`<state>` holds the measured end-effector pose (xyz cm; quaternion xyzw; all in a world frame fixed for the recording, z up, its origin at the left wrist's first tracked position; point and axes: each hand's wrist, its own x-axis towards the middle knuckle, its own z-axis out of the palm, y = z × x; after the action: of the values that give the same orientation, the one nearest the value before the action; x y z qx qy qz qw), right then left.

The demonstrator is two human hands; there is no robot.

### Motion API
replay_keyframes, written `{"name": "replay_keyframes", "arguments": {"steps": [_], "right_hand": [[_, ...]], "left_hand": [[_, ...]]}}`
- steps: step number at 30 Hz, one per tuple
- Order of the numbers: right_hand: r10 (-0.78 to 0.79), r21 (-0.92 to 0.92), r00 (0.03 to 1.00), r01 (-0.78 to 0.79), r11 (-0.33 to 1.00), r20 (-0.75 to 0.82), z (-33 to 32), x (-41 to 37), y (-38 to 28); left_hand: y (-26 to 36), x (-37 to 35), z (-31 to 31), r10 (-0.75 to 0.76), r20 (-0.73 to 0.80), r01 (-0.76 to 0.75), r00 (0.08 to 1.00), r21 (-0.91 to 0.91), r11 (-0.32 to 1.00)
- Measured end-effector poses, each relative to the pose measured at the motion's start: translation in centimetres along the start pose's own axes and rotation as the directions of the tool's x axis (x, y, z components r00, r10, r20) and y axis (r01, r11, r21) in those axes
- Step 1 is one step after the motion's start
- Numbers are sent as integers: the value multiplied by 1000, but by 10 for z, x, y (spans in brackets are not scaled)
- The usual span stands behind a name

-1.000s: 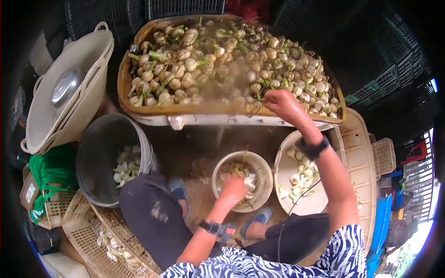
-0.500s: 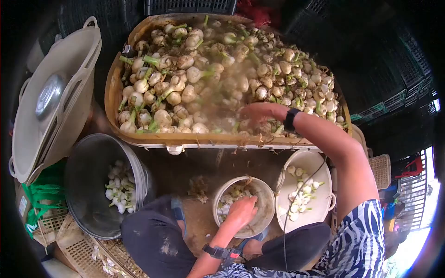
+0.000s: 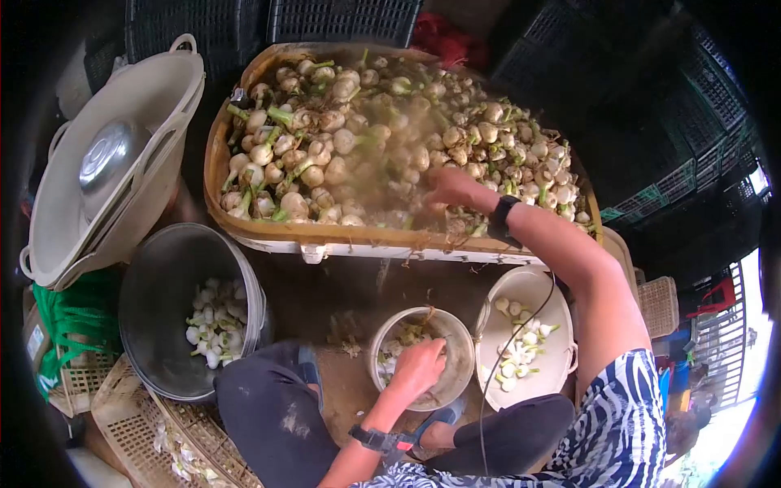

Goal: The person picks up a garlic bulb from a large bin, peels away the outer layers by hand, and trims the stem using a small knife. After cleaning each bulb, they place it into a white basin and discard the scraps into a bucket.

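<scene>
My right hand (image 3: 457, 189) reaches among pale bulbs (image 3: 342, 142) with cut green stems, like garlic or small onions, heaped in a large bin (image 3: 350, 233). A blurry patch covers its fingertips, so I cannot see whether it grips a bulb. Lower down, my left hand (image 3: 421, 365) is over a round bowl (image 3: 461, 362) of peelings and scraps, fingers curled in; whatever they hold is hidden. Right of it, a pale oval basin (image 3: 553, 313) contains cleaner white bulbs (image 3: 521, 350). More white bulbs (image 3: 218, 325) lie in a dark bucket (image 3: 159, 317) on the left.
Stacked pale basins (image 3: 154, 89) with a metal bowl (image 3: 114, 154) lean at the left. A woven basket tray (image 3: 130, 415) holds scraps near my knee. Dark crates (image 3: 342, 20) line the back. A cable (image 3: 486, 407) hangs across the oval basin.
The view has shifted slightly, so the bin and basins sit a little differently in frame. My right hand remains at the heap and my left hand at the bowl.
</scene>
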<state>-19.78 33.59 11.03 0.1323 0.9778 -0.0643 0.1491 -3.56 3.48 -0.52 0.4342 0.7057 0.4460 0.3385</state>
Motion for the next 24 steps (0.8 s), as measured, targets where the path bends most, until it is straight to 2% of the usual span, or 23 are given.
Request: {"name": "replay_keyframes", "arguments": {"steps": [1,2,3,4,5,6,9,12,14,15,17,18,20,21,22,24], "right_hand": [[52,29,994,-50,998,-91,-17,-10,-5],[103,62,979,-94,994,-177,-34,-21,-12],[102,59,978,-93,994,-181,-51,-35,-18],[67,111,952,-35,993,-298,-66,-54,-23],[42,157,911,25,987,-409,-78,-74,-30],[7,102,918,37,994,-398,-86,-92,-37],[-33,81,943,63,995,-332,-80,-164,-80],[-107,129,968,139,982,-227,-24,-208,-107],[-71,114,997,68,991,17,13,-222,-124],[-67,141,997,61,988,40,33,-229,-124],[-35,357,999,19,934,38,74,-233,-120],[-47,424,999,52,904,-22,88,-238,-108],[59,480,998,-65,875,27,97,-252,-100],[8,422,999,11,907,-43,101,-263,-99],[13,433,999,6,901,-39,109,-271,-99],[-126,368,982,170,914,-139,123,-286,-97]], "left_hand": [[2,-1,1,35,-85,-38,996,-35,999],[6,-2,-2,42,-87,-45,995,-33,998],[10,-2,-7,-8,-162,-27,987,-217,976],[13,-2,-10,-73,-221,-20,973,-393,919],[12,0,-12,-196,-174,61,965,-577,815],[-3,5,-1,-206,-215,-25,955,-748,663],[12,-2,-28,-260,-95,-15,961,-956,294],[24,-8,-36,-214,16,19,977,-1000,10],[27,-10,-34,-188,143,129,972,-988,-82],[16,-8,-23,-214,166,149,963,-985,-91],[-16,-3,3,-238,273,201,932,-937,-286],[-22,-9,7,-260,283,205,923,-935,-289],[-25,-17,9,-324,219,150,920,-963,-226],[-21,-18,10,-344,184,111,921,-969,-221],[-18,-16,11,-328,158,93,931,-974,-205],[-14,-16,10,-357,190,118,915,-970,-214]]}}
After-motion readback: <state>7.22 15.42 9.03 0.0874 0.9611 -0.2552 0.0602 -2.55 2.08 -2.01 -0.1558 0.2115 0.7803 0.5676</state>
